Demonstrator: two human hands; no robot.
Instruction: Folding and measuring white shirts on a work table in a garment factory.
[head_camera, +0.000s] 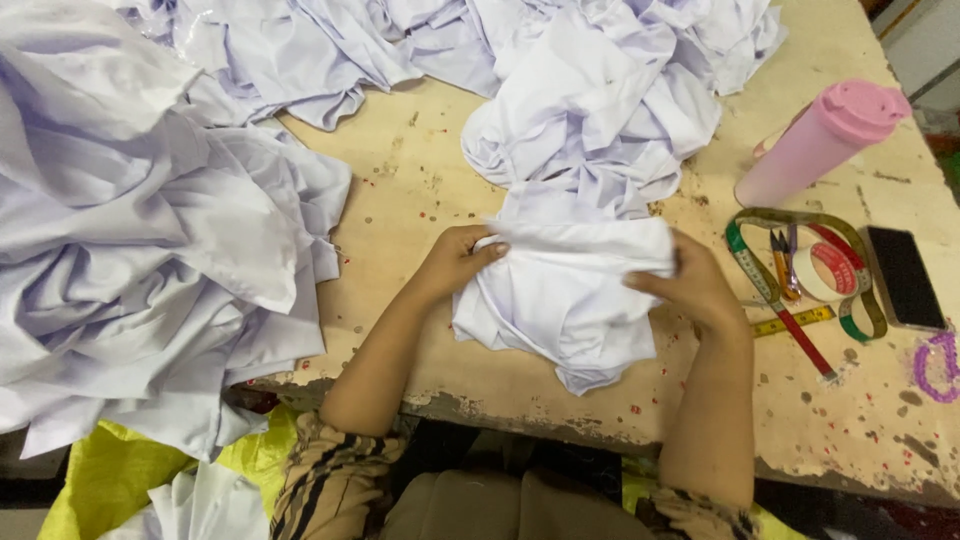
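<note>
Nearest to me is my own lap, with the striped cuffs of my sleeves (325, 480) pushed up at the table's near edge, and a yellow sack (95, 480) down on the floor to my left. Above that, both my forearms reach onto the worn wooden table (400, 200).

My left hand (460, 262) pinches the upper left edge of a folded white garment (565, 295), fingers curled over the fold and thumb tucked under. My right hand (695, 285) closes on the garment's upper right edge in the same way, fingers pressed onto the cloth. The garment lies flat on the table right in front of me, between my two hands, its lower part bunched toward the table's near edge.

Just beyond it sits a heap of white cloth (600, 110), touching the garment's far side. A larger pile of white fabric (140, 240) spills over the table's left end.

To my right, well apart from the garment, stand a pink tumbler (820, 140), a coiled measuring tape (760, 265), a roll of tape (825, 272), small snips (782, 262), a dark phone (905, 278) and a purple bead bracelet (938, 365).
</note>
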